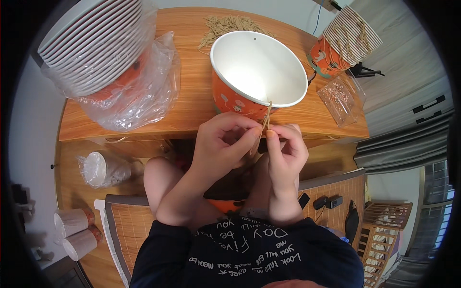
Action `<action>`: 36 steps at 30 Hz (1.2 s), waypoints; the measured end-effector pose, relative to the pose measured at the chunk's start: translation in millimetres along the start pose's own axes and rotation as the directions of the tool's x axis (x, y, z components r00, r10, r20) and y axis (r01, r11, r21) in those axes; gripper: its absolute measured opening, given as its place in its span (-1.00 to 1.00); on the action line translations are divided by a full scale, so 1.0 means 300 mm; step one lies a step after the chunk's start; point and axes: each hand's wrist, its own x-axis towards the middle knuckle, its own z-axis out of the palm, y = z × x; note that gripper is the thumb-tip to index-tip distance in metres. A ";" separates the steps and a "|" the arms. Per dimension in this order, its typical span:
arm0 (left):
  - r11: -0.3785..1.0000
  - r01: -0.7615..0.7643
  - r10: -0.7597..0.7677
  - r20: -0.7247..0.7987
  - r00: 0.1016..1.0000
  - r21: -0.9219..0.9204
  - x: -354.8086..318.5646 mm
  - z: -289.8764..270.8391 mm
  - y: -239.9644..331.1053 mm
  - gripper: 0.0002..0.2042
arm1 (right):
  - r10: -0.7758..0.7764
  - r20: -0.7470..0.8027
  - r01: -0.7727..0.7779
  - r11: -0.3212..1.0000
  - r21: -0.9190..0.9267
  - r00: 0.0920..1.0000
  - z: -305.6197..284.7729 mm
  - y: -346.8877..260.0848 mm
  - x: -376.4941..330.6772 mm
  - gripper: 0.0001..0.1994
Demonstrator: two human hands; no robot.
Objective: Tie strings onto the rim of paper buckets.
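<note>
A large orange paper bucket with a white inside stands upright near the front edge of the wooden table. A tan cord hangs from its near rim, looped into several strands. My left hand pinches the cord between thumb and forefinger, just below the rim. Beside it, my right hand pinches the same cord, thumb tip against the strands. The fingertips of both hands almost touch. Where the cord meets the bucket wall is partly covered by the strands. A small hole shows in the bucket's far wall.
Behind the bucket lies a pile of cut cords. Nested buckets in clear plastic stand at the left. At the right are a bucket stack draped with cords and a clear box of small pieces. Wrapped rolls lie on the floor.
</note>
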 end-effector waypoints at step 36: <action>0.767 -0.419 0.470 0.019 0.883 0.486 0.031 -0.005 -0.019 -0.82 | -0.001 0.186 0.000 1.000 0.007 0.983 0.020 0.001 -0.002 -0.87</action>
